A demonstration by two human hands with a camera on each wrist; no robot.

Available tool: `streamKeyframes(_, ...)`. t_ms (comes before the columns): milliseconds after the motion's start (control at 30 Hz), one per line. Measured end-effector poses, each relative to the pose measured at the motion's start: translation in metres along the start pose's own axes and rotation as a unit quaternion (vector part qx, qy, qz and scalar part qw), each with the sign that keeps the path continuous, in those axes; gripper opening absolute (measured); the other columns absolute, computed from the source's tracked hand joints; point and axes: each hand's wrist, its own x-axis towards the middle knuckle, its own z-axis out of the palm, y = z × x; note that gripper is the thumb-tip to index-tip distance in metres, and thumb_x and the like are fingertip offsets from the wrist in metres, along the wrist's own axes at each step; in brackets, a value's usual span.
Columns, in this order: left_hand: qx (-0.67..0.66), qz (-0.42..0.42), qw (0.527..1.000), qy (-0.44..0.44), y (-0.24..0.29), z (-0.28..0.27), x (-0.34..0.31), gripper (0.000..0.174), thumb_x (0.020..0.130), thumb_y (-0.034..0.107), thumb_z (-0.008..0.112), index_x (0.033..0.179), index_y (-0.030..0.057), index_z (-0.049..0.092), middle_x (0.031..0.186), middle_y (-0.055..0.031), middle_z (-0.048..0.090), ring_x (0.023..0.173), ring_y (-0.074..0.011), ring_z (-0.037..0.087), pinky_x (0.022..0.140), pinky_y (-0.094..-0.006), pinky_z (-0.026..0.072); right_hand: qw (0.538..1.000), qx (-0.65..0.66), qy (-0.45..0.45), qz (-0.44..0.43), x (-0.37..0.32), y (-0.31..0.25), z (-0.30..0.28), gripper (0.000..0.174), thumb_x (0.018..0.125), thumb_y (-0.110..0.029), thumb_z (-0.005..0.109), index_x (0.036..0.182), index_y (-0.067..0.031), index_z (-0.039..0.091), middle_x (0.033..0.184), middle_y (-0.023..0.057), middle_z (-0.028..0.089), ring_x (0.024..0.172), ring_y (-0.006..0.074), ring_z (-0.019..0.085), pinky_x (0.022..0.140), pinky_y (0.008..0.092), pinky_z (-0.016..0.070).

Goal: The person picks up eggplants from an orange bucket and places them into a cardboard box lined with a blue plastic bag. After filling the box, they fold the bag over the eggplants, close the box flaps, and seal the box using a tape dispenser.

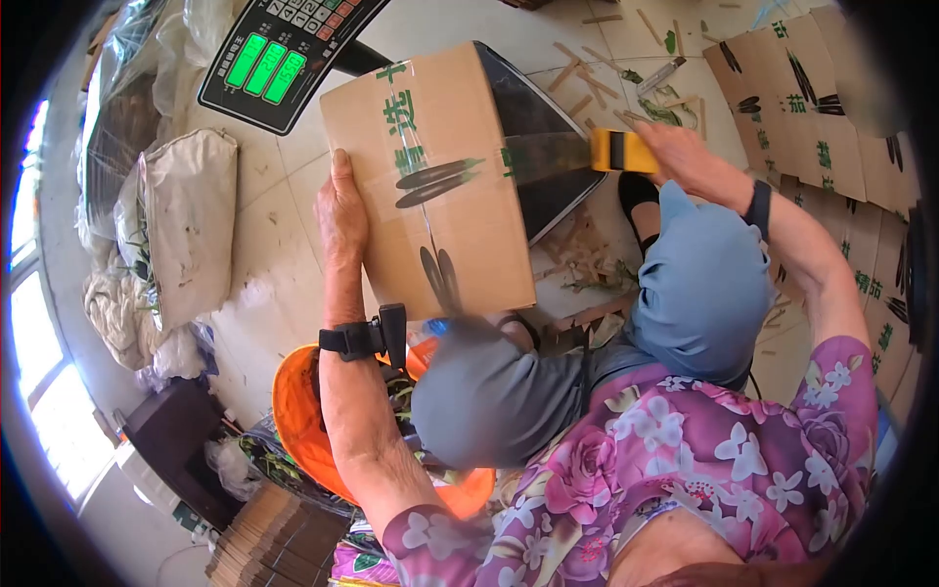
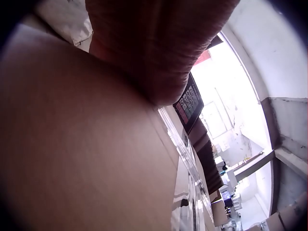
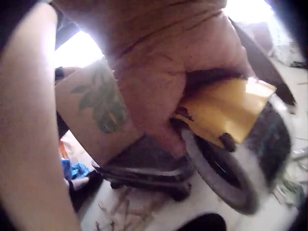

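A brown cardboard carton [image 1: 445,225] with green print and dark leaf marks stands tilted on the black platform [image 1: 538,147] of a scale. My left hand [image 1: 342,215] lies against its left side, thumb up near the top edge, the other fingers mostly hidden. In the left wrist view, my left palm [image 2: 149,53] rests close on the carton's surface. My right hand [image 1: 685,157] grips a yellow tape dispenser [image 1: 626,152] to the right of the carton. A strip of clear tape [image 1: 553,155] stretches from the carton to the dispenser. The tape roll [image 3: 226,178] shows in the right wrist view.
The scale's lit display [image 1: 264,70] stands at the upper left. Printed cartons [image 1: 802,108] lie on the right. An orange bag [image 1: 303,421] is beside my left forearm, and a pale sack [image 1: 186,225] lies farther left. Wood-like strips [image 1: 582,78] litter the floor.
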Motion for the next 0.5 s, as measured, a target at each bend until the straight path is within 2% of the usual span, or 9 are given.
streamKeyframes(133, 0.006, -0.007, 1.0, 0.001, 0.002, 0.004, 0.001, 0.083, 0.096, 0.067, 0.03, 0.113, -0.006, 0.065, 0.101, -0.0263, 0.069, 0.099, -0.0385, 0.064, 0.089, -0.0433, 0.0476, 0.989, -0.055, 0.019, -0.133, 0.067, -0.037, 0.022, 0.045, 0.066, -0.011, 0.072, 0.102, -0.0005, 0.048, 0.084, 0.0198, 0.06, 0.085, 0.0385, 0.064, 0.069, 0.0488, 0.0499)
streamKeyframes(200, 0.002, 0.004, 1.0, 0.003, 0.004, 0.006, 0.001, 0.081, 0.097, 0.066, 0.031, 0.114, -0.0054, 0.065, 0.103, -0.0261, 0.068, 0.101, -0.0375, 0.064, 0.089, -0.0435, 0.0477, 0.985, -0.069, -0.083, -0.132, 0.113, -0.071, 0.031, 0.056, 0.071, -0.018, 0.072, 0.115, 0.0054, 0.049, 0.088, 0.0173, 0.059, 0.084, 0.0307, 0.061, 0.065, 0.041, 0.0472)
streamKeyframes(233, 0.003, 0.003, 1.0, 0.004, 0.004, 0.005, 0.001, 0.081, 0.097, 0.066, 0.031, 0.114, -0.0054, 0.065, 0.103, -0.0261, 0.068, 0.101, -0.0375, 0.064, 0.089, -0.0435, 0.0477, 0.985, -0.068, -0.083, -0.135, 0.124, -0.084, 0.028, 0.056, 0.071, -0.018, 0.072, 0.115, 0.0054, 0.049, 0.088, 0.0173, 0.059, 0.084, 0.0307, 0.061, 0.065, 0.041, 0.0472)
streamKeyframes(300, -0.053, 0.009, 0.999, -0.002, 0.002, 0.01, 0.001, 0.079, 0.097, 0.065, 0.032, 0.114, -0.0052, 0.064, 0.105, -0.0248, 0.068, 0.103, -0.0348, 0.064, 0.089, -0.0431, 0.0475, 0.971, -0.142, -0.174, -0.082, 0.131, -0.095, 0.017, 0.04, 0.07, -0.019, 0.073, 0.098, 0.0014, 0.054, 0.084, 0.0167, 0.058, 0.08, 0.0332, 0.06, 0.063, 0.0441, 0.0463)
streamKeyframes(333, -0.059, 0.013, 0.998, 0.0, 0.001, 0.016, 0.004, 0.079, 0.097, 0.065, 0.032, 0.114, -0.0052, 0.064, 0.105, -0.0248, 0.068, 0.103, -0.0348, 0.064, 0.089, -0.0431, 0.0475, 0.971, -0.149, -0.172, -0.079, 0.124, -0.084, 0.016, 0.04, 0.07, -0.019, 0.073, 0.098, 0.0014, 0.054, 0.084, 0.0167, 0.058, 0.08, 0.0332, 0.06, 0.063, 0.0441, 0.0463)
streamKeyframes(367, -0.103, 0.03, 0.994, -0.012, -0.003, 0.02, 0.006, 0.077, 0.097, 0.063, 0.034, 0.12, -0.0055, 0.061, 0.109, -0.0244, 0.067, 0.102, -0.0343, 0.064, 0.09, -0.0427, 0.0476, 0.986, -0.064, -0.048, -0.145, 0.111, -0.067, 0.018, 0.034, 0.069, -0.019, 0.073, 0.091, -0.0007, 0.056, 0.081, 0.0161, 0.059, 0.077, 0.0348, 0.061, 0.064, 0.0446, 0.0472)
streamKeyframes(400, -0.143, 0.043, 0.988, -0.026, -0.008, 0.021, 0.006, 0.075, 0.098, 0.061, 0.035, 0.125, -0.0058, 0.058, 0.112, -0.0241, 0.066, 0.102, -0.0338, 0.064, 0.091, -0.0423, 0.0477, 0.975, 0.026, 0.074, -0.208, 0.099, -0.054, 0.021, 0.028, 0.068, -0.019, 0.073, 0.085, -0.0027, 0.059, 0.078, 0.0154, 0.06, 0.075, 0.0365, 0.062, 0.064, 0.0452, 0.0481)
streamKeyframes(433, -0.146, 0.042, 0.988, -0.022, -0.001, 0.017, 0.001, 0.075, 0.098, 0.061, 0.035, 0.125, -0.0058, 0.058, 0.112, -0.0241, 0.066, 0.102, -0.0338, 0.064, 0.091, -0.0423, 0.0477, 0.974, 0.024, 0.073, -0.213, 0.093, -0.048, 0.015, 0.028, 0.068, -0.019, 0.073, 0.085, -0.0027, 0.059, 0.078, 0.0154, 0.06, 0.075, 0.0365, 0.062, 0.064, 0.0452, 0.0481)
streamKeyframes(500, -0.206, 0.064, 0.971, -0.106, 0.029, 0.013, -0.017, 0.077, 0.097, 0.058, 0.041, 0.141, -0.0046, 0.041, 0.131, -0.0252, 0.056, 0.118, -0.0341, 0.057, 0.102, -0.039, 0.042, 0.995, 0.012, -0.097, 0.007, 0.081, -0.038, -0.029, 0.034, 0.068, -0.023, 0.072, 0.094, -0.0025, 0.064, 0.088, 0.0163, 0.064, 0.085, 0.0323, 0.065, 0.073, 0.0398, 0.0494)
